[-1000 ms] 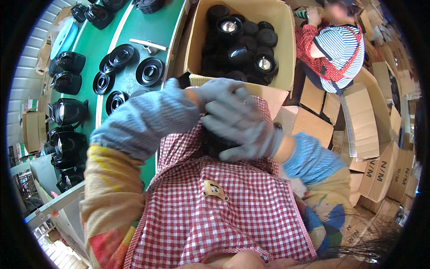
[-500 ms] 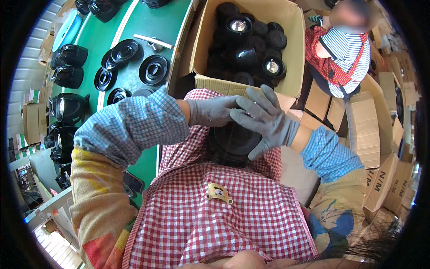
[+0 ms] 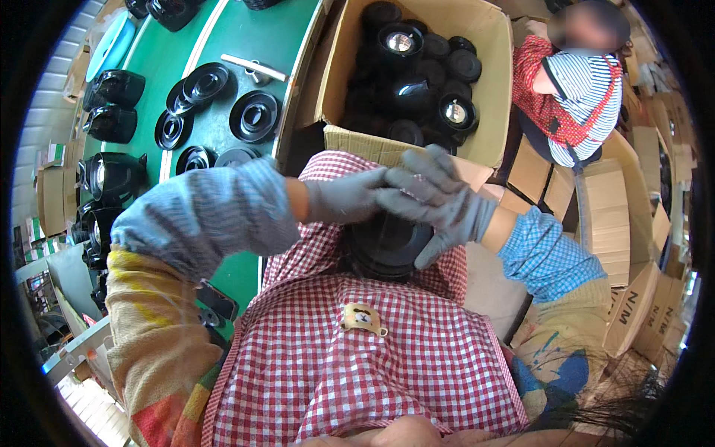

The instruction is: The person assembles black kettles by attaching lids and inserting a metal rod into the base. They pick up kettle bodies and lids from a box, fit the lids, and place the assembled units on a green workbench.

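Observation:
A black round housing (image 3: 387, 246) with a ringed face rests on my lap, against the checked apron. Above its far edge, my gloved left hand (image 3: 344, 197) meets the fingers of my right hand; its own fingertips are hidden and smeared by motion. My gloved right hand (image 3: 439, 197) spreads over the housing's far right part, with fingers stretched out and the thumb by its right rim. Whether anything small lies between the two hands, I cannot make out.
Beyond my lap stands an open cardboard box (image 3: 488, 89) of black round parts. At left, a green workbench (image 3: 231, 37) bears black rings (image 3: 255, 117), glossy black housings (image 3: 112, 179) and a white-handled tool (image 3: 253, 67). Another person (image 3: 573, 97) sits at the far right among cartons (image 3: 633, 305).
My left hand and forearm have shifted slightly left and nearer to me. The fingers of my right hand have come closer together. The housing stays on my lap.

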`<state>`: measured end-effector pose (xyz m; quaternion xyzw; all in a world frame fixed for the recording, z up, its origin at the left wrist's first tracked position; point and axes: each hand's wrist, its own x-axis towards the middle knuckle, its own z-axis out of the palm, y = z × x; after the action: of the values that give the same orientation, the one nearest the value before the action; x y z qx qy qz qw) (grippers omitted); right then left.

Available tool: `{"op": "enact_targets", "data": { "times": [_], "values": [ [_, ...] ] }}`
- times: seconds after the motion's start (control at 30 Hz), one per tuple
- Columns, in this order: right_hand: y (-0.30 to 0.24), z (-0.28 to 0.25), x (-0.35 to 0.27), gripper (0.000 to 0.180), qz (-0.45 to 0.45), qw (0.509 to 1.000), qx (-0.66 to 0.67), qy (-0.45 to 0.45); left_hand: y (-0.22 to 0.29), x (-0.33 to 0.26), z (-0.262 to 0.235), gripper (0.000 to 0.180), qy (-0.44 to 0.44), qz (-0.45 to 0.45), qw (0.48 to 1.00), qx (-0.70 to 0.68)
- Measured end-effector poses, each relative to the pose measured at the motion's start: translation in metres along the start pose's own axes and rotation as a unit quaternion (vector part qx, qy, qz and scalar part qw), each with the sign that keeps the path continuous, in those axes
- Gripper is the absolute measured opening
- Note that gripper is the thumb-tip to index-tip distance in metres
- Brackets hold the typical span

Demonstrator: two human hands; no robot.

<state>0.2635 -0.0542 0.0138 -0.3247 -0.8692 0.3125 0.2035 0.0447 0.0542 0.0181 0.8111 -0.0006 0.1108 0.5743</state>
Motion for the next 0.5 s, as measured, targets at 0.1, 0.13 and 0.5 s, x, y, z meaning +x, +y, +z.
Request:
{"op": "enact_targets", "data": {
  "times": [0.1, 0.13, 0.5],
  "values": [
    [-0.033, 0.002, 0.021, 0.074, -0.046, 0.997, -0.038, -0.049, -0.013, 0.003, 0.014, 0.014, 0.033, 0.100, 0.994, -0.012],
    [-0.045, 0.012, 0.027, 0.070, -0.041, 0.996, -0.072, -0.022, -0.014, 0.012, 0.013, 0.020, -0.010, -0.030, 0.999, 0.025],
    [-0.070, -0.005, -0.022, 0.086, 0.092, 0.959, -0.103, 0.247, 0.028, -0.010, -0.024, 0.050, 0.172, -0.117, 0.978, 0.019]
  ]
}}
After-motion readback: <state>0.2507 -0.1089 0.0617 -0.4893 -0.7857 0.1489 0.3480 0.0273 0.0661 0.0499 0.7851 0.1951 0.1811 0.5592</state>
